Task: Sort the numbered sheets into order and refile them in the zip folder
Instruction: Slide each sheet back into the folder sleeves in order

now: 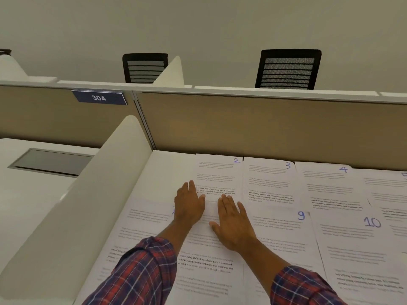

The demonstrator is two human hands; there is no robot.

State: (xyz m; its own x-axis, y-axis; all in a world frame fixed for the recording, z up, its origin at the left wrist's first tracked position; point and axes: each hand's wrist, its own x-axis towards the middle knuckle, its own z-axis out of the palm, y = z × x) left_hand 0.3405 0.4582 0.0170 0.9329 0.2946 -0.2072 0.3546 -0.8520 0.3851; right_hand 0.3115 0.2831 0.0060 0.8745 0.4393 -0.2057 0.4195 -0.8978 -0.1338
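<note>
White printed sheets with blue handwritten numbers lie in two rows on the desk. The far row holds sheet 2, sheet 3 and sheet 4. The near row holds sheet 9, sheet 10, a sheet under my hands whose number is covered, and one at the left. My left hand rests flat across the lower left edge of sheet 2. My right hand lies flat just below sheet 2. Neither grips paper. No zip folder is visible.
A tan partition closes off the desk's far side. A white side divider slopes along the left. More sheets run off the right edge. Two black mesh chairs stand behind the partition, and a plate reads 304.
</note>
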